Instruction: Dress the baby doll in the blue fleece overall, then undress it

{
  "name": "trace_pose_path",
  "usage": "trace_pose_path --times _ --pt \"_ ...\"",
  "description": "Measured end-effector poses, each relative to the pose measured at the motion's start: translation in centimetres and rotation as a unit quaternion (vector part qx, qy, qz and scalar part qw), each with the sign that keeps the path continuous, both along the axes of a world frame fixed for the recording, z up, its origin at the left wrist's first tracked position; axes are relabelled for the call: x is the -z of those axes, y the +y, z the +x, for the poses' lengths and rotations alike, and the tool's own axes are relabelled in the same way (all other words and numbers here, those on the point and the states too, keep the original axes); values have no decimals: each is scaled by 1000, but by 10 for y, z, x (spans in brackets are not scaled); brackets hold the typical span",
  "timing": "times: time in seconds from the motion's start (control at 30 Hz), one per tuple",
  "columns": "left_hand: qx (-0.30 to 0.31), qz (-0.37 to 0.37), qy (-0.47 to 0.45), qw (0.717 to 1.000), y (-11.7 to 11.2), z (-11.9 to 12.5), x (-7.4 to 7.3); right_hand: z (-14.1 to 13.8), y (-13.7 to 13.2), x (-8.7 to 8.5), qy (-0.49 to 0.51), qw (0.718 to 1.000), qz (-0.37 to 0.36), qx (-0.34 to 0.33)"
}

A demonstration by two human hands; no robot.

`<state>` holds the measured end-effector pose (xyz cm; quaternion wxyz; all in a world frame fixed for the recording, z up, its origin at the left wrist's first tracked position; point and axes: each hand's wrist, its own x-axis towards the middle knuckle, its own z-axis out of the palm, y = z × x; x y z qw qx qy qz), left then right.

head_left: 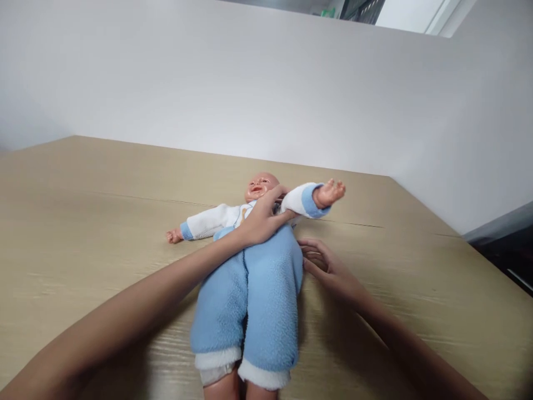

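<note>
A baby doll (272, 289) lies on its back on the table, legs toward me and head away. It wears light blue fleece trousers (270, 300) with white cuffs and a white top with blue sleeve cuffs. Across its chest reaches my left hand (264, 219), thumb and fingers closed around the upper part of the doll's raised arm (308, 200). My right hand (327, 266) is at the trousers' right side near the hip, fingers curved and apart, the tips partly hidden against the cloth. The doll's other arm (206, 222) stretches out to the left.
The wooden table (83, 233) has thin seams across its surface. Behind it rises a plain pale wall (208, 83) with an opening at the top. A dark object (508, 244) stands beyond the table's right edge.
</note>
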<state>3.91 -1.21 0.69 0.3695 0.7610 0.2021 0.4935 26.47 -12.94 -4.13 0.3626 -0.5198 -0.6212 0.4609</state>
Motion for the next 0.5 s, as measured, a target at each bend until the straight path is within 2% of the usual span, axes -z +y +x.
trace_pose_path --times 0.13,0.27,0.5 --pt "-3 -74 -122 990 6 -9 6 -28 6 -11 36 998 23 -38" --pt "-46 -121 -229 965 12 -22 7 -61 17 -22 86 995 56 -4" --pt "-117 -205 -323 917 14 -52 -2 -113 47 -26 294 955 -27 0"
